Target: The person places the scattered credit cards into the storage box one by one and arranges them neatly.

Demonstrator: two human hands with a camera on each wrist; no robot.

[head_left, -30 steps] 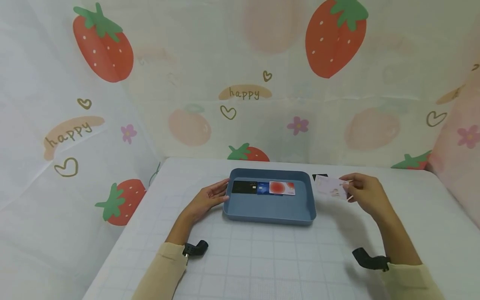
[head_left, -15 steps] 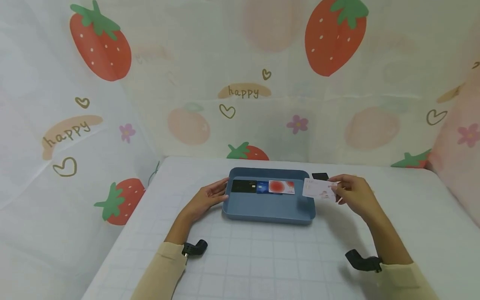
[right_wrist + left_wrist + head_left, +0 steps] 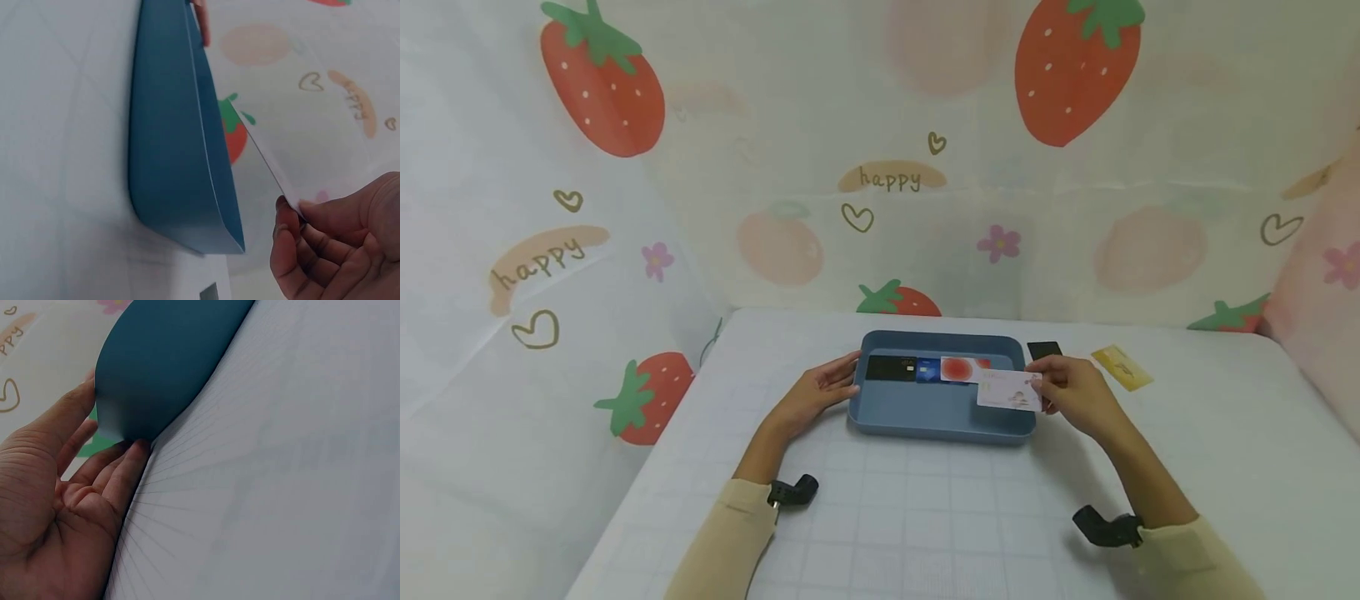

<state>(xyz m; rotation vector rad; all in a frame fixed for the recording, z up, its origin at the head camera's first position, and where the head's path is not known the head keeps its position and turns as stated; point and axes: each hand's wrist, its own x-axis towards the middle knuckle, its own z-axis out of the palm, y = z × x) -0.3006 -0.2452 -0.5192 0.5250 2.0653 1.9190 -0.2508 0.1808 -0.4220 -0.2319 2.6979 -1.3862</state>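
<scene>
My right hand [image 3: 1078, 396] pinches a pale pink card [image 3: 1006, 392] with a small printed figure between thumb and fingers, over the right part of the blue tray [image 3: 925, 425]. In the right wrist view this card [image 3: 265, 156] shows nearly edge-on above the tray's rim. Against the tray's left end rests my left hand [image 3: 808, 404], fingers extended, thumb near the rim. Along the tray's back half lie a black card [image 3: 889, 368], a blue card [image 3: 928, 370] and a white card with a red circle [image 3: 958, 369], whose right end the pink card overlaps in the head view.
Behind my right hand, another black card [image 3: 1043, 350] lies just right of the tray on the white table [image 3: 887, 500]. Farther right is a yellow card [image 3: 1122, 367]. A strawberry-printed curtain [image 3: 880, 108] stands along the back.
My right hand has moved left, carrying the pink card from beside the tray to over its right part. The yellow card has come into view behind it. My left hand stays at the tray's left end.
</scene>
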